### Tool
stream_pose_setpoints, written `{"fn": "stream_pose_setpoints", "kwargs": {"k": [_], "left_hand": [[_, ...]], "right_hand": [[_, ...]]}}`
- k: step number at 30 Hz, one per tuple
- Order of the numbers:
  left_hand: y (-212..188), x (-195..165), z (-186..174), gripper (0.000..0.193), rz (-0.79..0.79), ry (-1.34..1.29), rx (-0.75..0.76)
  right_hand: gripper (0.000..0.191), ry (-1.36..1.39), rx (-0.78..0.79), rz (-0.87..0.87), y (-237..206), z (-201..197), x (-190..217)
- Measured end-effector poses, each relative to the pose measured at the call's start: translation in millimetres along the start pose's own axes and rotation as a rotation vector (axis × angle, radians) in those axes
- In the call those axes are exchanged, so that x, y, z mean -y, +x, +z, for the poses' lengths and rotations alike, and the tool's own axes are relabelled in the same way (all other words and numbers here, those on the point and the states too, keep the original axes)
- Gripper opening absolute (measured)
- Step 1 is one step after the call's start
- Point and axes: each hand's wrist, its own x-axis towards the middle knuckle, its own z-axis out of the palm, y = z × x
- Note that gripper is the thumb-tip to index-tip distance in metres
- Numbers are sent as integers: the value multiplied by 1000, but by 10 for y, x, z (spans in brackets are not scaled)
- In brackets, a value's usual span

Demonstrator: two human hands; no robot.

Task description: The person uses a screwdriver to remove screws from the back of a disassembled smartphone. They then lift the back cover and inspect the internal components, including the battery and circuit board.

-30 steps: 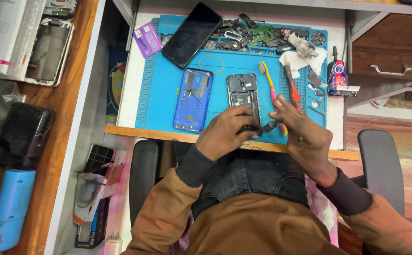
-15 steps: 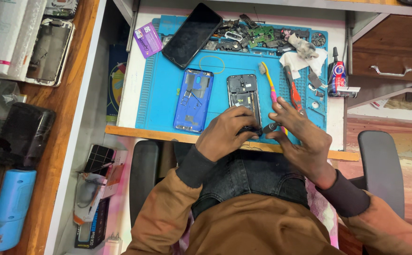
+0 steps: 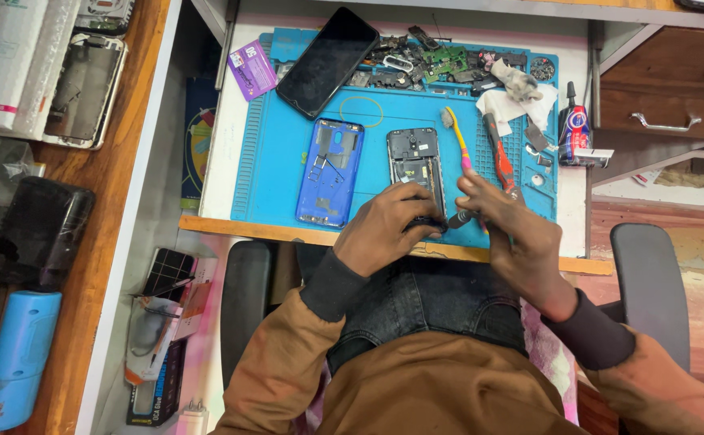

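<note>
- The left hand curls over the near end of the opened phone, pinning it to the blue mat.
- The right hand pinches a dark tool, tip at the phone's near end.
- A blue frame lies just left.

Phone repair workshop, blue work mat, opened phones, loose circuit boards, red pliers

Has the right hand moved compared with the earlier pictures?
Yes. The right hand has shifted left, toward the open dark phone and the left hand, judged against the red-handled pliers, which it now partly covers.
</note>
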Motion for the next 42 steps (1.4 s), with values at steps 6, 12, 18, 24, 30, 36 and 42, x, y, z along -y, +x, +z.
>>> {"fn": "stream_pose_setpoints", "kwargs": {"k": [6, 12, 18, 24, 30, 36, 42], "left_hand": [[-2, -13, -14, 18, 7, 17, -2], [-7, -22, -5, 19, 68, 78, -30], [-26, -54, 18, 15, 78, 56, -118], [-46, -10, -92, 15, -14, -29, -222], [-141, 188, -490, 21, -59, 322, -452], [-192, 309, -501, 17, -148, 466, -515], [-220, 410, -446, 20, -223, 603, -584]], "right_hand": [[53, 131, 41, 126, -14, 57, -80], [57, 321, -78, 109, -37, 135, -57], [59, 179, -117, 67, -48, 180, -7], [59, 260, -150, 104, -37, 179, -13], [59, 255, -124, 134, -18, 179, -10], [59, 229, -99, 163, -11, 169, 0], [60, 180, -83, 164, 2, 164, 26]]}}
